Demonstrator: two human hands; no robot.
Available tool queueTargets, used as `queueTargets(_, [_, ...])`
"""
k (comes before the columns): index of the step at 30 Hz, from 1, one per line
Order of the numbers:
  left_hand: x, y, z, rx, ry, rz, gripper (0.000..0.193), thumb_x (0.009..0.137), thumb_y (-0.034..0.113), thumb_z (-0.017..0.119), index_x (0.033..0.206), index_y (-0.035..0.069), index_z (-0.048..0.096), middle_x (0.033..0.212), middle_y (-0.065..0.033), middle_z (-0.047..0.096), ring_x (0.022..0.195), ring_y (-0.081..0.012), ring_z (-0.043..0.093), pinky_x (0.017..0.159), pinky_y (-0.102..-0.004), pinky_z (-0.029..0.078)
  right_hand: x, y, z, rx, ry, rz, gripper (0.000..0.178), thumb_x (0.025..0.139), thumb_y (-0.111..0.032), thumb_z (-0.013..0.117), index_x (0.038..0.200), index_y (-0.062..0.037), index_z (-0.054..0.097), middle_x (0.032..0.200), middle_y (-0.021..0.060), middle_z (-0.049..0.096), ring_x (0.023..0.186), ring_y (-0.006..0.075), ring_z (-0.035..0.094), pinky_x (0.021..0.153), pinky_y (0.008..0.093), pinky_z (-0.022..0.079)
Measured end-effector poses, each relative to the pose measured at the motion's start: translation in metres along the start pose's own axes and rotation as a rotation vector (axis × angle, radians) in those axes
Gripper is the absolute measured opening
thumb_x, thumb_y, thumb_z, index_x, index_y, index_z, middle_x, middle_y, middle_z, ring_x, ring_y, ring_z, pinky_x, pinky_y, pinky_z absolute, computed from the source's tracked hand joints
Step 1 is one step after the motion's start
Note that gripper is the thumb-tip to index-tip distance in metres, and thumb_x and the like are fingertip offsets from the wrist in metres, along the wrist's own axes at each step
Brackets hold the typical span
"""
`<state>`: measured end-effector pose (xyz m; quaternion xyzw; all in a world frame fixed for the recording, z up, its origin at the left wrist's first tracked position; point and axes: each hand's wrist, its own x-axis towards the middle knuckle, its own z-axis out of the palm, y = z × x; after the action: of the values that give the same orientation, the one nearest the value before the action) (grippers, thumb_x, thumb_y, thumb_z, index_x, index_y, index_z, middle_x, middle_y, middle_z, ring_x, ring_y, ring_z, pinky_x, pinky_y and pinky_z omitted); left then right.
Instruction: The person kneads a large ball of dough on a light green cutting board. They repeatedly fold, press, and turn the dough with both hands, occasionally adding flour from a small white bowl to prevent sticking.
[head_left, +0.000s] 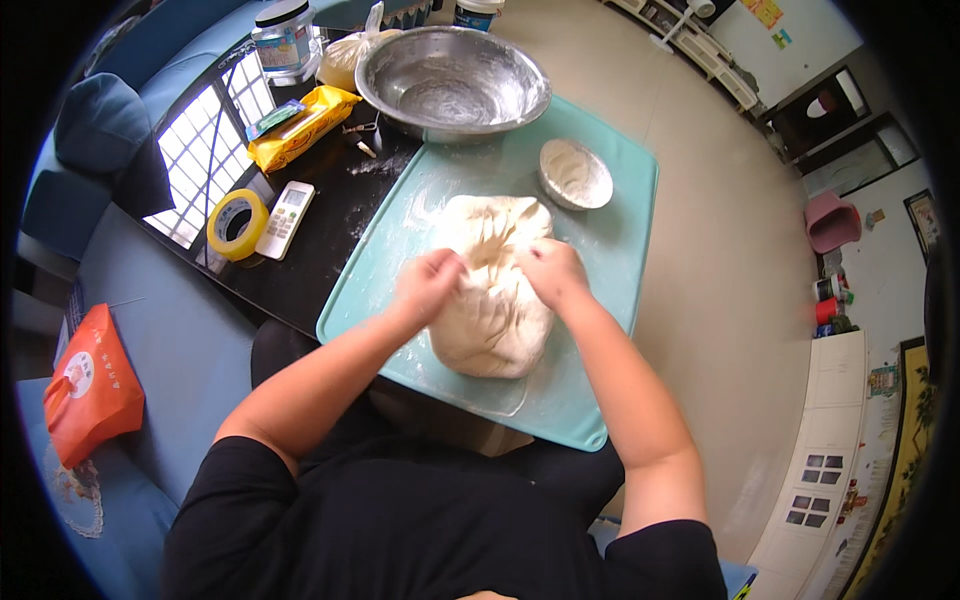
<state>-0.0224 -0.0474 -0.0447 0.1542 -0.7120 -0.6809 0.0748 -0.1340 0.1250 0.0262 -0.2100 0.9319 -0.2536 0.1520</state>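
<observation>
A large pale lump of dough [490,330] lies on a turquoise board [610,250] dusted with flour. Its upper part is creased and puckered between my hands. At the dough's left side, the curled fingers of my left hand [430,285] pinch its edge, slightly blurred. My right hand [555,272] is closed on the dough's right side, knuckles up. Beyond it, a small metal bowl [577,174] holds white flour. A wide steel basin [452,85], floury inside, overlaps the board's far left corner.
Left of the board, a glossy black table [335,215] carries a white remote control [286,220], a yellow tape roll [237,224], a yellow packet [300,128] and a lidded plastic jar [285,45]. An orange bag [98,385] rests on the blue sofa [165,330].
</observation>
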Motion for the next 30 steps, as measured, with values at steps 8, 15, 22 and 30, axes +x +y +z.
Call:
queueTargets(8, [0.096,-0.02,0.022,-0.006,0.305,-0.054,0.05,0.087,0.037,0.057,0.116,-0.004,0.057,0.114,-0.0204,0.06,0.103,-0.0275,0.057,0.089,-0.0385,0.044,0.082,0.085,0.052,0.63,0.481,0.14,0.031,0.08,-0.03,0.061,0.081,0.0002,0.058,0.082,0.0107,0.064,0.074,0.0184,0.059,0.068,0.034,0.048])
queueTargets(15, [0.062,0.067,0.019,-0.285,0.124,-0.358,0.049,0.085,0.038,0.061,0.109,-0.004,0.06,0.104,-0.0143,0.061,0.093,-0.0213,0.057,0.077,-0.0383,0.047,0.042,0.04,0.014,1.023,0.297,0.063,0.041,0.088,-0.039,0.057,0.101,0.0004,0.06,0.098,0.009,0.062,0.092,0.017,0.056,0.081,0.031,0.044])
queueTargets(22, [-0.008,0.035,0.034,0.167,0.107,0.536,0.023,0.081,0.027,0.065,0.092,0.006,0.065,0.097,-0.0122,0.063,0.09,-0.0305,0.059,0.078,-0.0358,0.047,-0.04,0.003,-0.006,0.207,0.453,-0.296,0.041,0.087,-0.04,0.057,0.1,-0.0009,0.058,0.105,0.0185,0.059,0.094,0.0328,0.056,0.086,0.0375,0.043])
queueTargets(30, [-0.039,0.025,0.044,0.657,0.241,0.721,0.036,0.079,0.024,0.059,0.11,0.008,0.05,0.109,-0.0125,0.057,0.101,-0.0312,0.053,0.094,-0.0421,0.034,-0.054,0.02,0.041,-0.089,0.534,-0.707,0.043,0.087,-0.033,0.053,0.121,-0.0071,0.048,0.122,0.0172,0.05,0.11,0.0375,0.048,0.096,0.0472,0.036])
